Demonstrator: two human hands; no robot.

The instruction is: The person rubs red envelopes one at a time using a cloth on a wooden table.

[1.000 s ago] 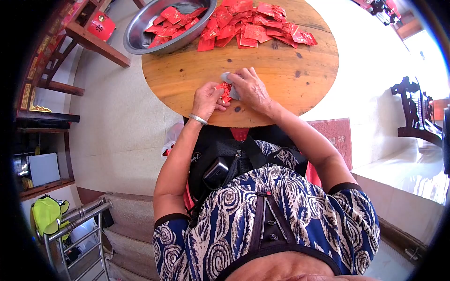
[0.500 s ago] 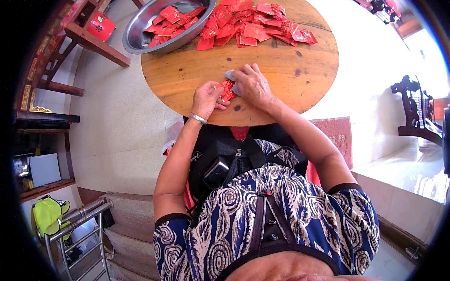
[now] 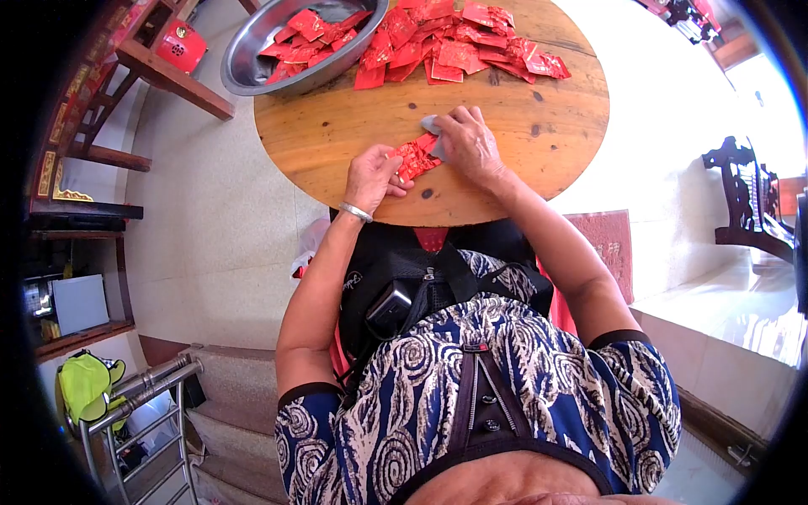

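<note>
Near the front edge of the round wooden table, my left hand pinches the left end of a crinkled red packet. My right hand is closed on a grey-white cloth-like piece, which touches the packet's right end. Whether its fingers also grip the packet is hidden. Farther back lies a heap of red packets. Left of the heap, a metal basin holds more red packets.
A dark wooden bench stands left of the table, with a red box beyond it. A metal railing is at lower left. A carved dark chair is at the right.
My right hand has moved right and slightly up with the grey-white piece. More of the red packet shows between my hands, stretched out longer. My left hand has stayed nearly still.
</note>
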